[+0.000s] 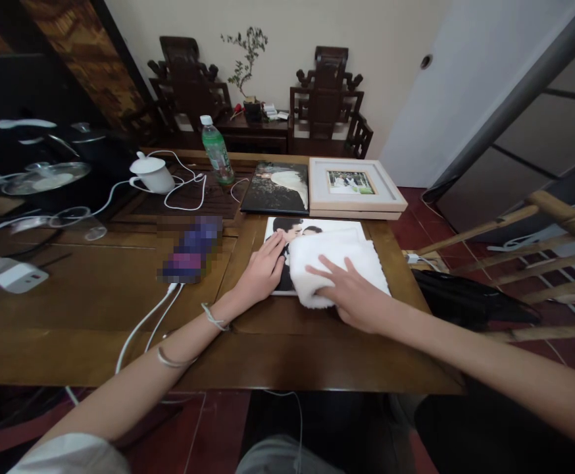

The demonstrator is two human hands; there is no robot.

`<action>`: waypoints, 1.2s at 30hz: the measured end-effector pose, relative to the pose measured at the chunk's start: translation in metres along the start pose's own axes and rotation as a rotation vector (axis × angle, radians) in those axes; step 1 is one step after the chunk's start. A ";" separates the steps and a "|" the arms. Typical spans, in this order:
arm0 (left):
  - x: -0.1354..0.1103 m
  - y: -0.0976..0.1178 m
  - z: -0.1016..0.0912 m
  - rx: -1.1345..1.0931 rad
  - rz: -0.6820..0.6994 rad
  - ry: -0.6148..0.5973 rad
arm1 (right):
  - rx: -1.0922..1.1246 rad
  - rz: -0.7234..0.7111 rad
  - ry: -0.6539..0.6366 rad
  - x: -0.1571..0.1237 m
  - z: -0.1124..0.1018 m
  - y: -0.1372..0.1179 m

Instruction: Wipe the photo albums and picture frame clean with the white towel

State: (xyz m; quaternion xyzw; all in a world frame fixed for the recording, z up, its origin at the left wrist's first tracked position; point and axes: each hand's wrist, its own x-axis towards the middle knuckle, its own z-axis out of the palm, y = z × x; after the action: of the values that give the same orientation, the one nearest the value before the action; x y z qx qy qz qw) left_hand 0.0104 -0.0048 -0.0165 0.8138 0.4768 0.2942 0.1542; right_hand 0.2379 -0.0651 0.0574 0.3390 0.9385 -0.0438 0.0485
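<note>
A photo panel showing a couple lies flat on the wooden table. My left hand rests on the panel's left side, its fingers stretched out and nothing held in it. Over the panel's right part lies a folded white towel. My right hand grips the towel's near edge, fingers spread over the top and the thumb hidden under the fold. Much of the panel is covered by the towel and both hands.
Behind the panel lie a dark photo panel and pale framed pictures. A green-labelled bottle and a lidded white cup stand at back left. A blurred phone-like object with white cables lies left. A wooden chair stands right.
</note>
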 end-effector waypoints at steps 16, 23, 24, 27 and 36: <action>0.000 0.014 -0.014 -0.356 -0.035 0.338 | -0.112 -0.110 0.021 0.063 0.001 -0.009; 0.001 0.011 -0.011 -0.231 -0.047 0.183 | -0.017 -0.221 -0.071 0.001 0.003 -0.027; 0.001 0.010 -0.009 -0.201 -0.038 0.140 | 0.011 -0.194 -0.082 -0.007 0.002 -0.024; 0.001 0.006 -0.004 -0.118 0.013 0.058 | 0.066 -0.097 -0.073 -0.022 0.000 -0.007; 0.000 0.001 0.000 -0.017 0.066 0.029 | 0.086 0.221 0.059 0.035 -0.006 0.038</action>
State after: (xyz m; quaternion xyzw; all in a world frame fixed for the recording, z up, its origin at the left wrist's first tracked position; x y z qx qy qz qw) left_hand 0.0106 -0.0053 -0.0160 0.8233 0.4494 0.3152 0.1445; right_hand 0.2353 -0.0132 0.0571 0.4431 0.8938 -0.0684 0.0107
